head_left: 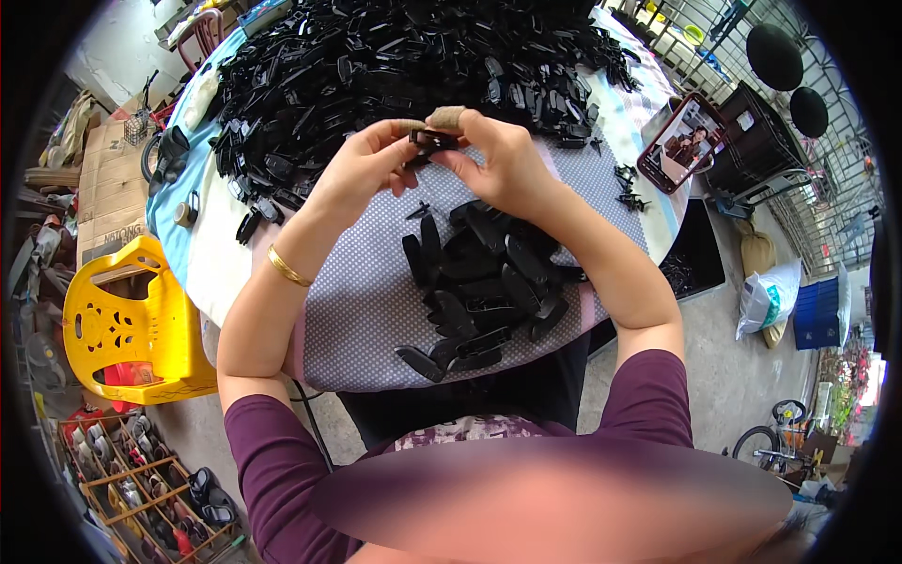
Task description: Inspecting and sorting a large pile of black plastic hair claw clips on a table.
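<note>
Above the middle of the table, both my hands grip a small black plastic part [432, 141] between fingertips and thumbs. My left hand [362, 169], with a gold bangle on its wrist, pinches its left side. From the other side my right hand [503, 160] closes on it; a tan wrap [446, 117] covers a fingertip there. The fingers hide much of the part. Nearer me lies a loose pile of longer black plastic pieces [484, 273]. One tiny black piece [419, 210] sits just beyond that pile. A large heap of similar black pieces [404, 66] spreads over the far side.
A phone [683, 141] stands upright at the table's right, near several small black pieces [631, 193]. A black bin [700, 249] is beside the right edge. On the left are a yellow plastic chair [174, 329] and a shoe rack [141, 489]. A patterned cloth [352, 315] covers the table.
</note>
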### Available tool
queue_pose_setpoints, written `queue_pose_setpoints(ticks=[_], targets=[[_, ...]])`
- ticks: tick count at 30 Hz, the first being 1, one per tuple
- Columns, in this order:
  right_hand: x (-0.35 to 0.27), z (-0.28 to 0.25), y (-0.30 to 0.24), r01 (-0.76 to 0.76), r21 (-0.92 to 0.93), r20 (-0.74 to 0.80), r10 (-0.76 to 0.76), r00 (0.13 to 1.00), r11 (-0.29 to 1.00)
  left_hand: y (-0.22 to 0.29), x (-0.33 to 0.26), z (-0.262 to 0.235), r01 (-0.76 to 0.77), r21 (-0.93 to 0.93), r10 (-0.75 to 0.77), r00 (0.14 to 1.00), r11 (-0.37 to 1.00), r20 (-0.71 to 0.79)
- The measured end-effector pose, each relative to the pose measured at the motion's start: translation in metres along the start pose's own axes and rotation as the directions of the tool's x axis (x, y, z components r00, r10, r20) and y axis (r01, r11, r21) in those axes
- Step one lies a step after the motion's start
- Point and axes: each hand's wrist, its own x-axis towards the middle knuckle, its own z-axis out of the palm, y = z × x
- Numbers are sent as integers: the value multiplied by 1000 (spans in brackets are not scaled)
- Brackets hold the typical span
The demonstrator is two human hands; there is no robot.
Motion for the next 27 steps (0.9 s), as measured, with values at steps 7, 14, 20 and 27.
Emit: queue_pose_setpoints(ticks=[7, 14, 20, 27], targets=[[-1, 9, 9, -298, 440, -68, 362, 930, 847, -2, -4, 15, -291, -149, 289, 957, 945, -37], [-1, 5, 5, -388, 486, -6, 447, 895, 783, -7, -2, 12, -343, 232, 369, 926, 910, -82], [0, 2, -3, -334, 455, -31, 390, 920, 826, -6, -1, 12, -294, -9, 293, 955, 956, -30], [0, 1, -2, -281, 344, -75, 324, 943, 896, -7, -1, 11, -342, 17, 340, 927, 940, -158]])
